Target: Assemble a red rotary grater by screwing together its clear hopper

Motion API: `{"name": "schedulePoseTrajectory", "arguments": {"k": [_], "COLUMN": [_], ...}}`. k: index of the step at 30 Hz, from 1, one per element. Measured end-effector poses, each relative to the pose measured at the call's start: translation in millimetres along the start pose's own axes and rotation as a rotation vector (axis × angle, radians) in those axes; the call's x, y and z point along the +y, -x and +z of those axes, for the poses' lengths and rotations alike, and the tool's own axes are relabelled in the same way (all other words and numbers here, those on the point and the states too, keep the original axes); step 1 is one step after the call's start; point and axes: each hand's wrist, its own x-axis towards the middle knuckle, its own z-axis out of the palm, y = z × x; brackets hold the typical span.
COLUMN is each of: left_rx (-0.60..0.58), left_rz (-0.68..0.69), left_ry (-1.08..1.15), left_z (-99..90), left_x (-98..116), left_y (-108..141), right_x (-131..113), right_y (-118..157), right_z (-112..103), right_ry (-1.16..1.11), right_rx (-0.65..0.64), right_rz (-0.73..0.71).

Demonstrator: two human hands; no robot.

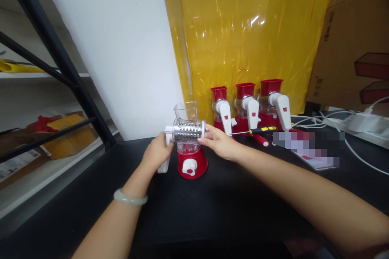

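Observation:
A rotary grater stands upright on the black tabletop, with a red base point(192, 161), a white knob point(189, 167) and a clear hopper point(186, 111). Across its middle lies a metal grating drum point(187, 130) with a white rim. My right hand point(219, 141) pinches the drum's right end between thumb and fingers. On the other side, my left hand point(156, 153) is closed around the white crank point(164, 162), its fingers partly hidden behind it. Whether the drum sits fully inside the clear housing, I cannot tell.
Three red-and-white rotary graters point(249, 107) stand behind to the right. A yellow-and-black screwdriver point(263, 130) lies before them, near a blurred phone point(313, 156). White cables and a power strip point(364, 127) are at far right. A black-framed shelf point(45, 137) stands left.

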Motion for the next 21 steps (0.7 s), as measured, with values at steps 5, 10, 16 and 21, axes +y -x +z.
{"name": "schedulePoseTrajectory", "arguments": {"k": [5,10,16,21], "left_rx": [0.251,0.274,0.302,0.307], "left_rz": [0.106,0.246,0.322,0.437], "left_ry": [-0.236,-0.158,-0.183,-0.154], "left_z": [-18.3,-15.6,-16.4,-20.2], "left_x": [7,5,8,5], "left_y": [-4,-2,2,1], "right_x": [9,17,19,20], "right_y": [4,5,6,7], "right_z": [5,7,8,10], "right_ry": [0.021,0.055,0.109,0.136], "right_rx": [0.06,0.103,0.116,0.153], "right_rz": [-0.055,-0.101,-0.129,-0.145]}}
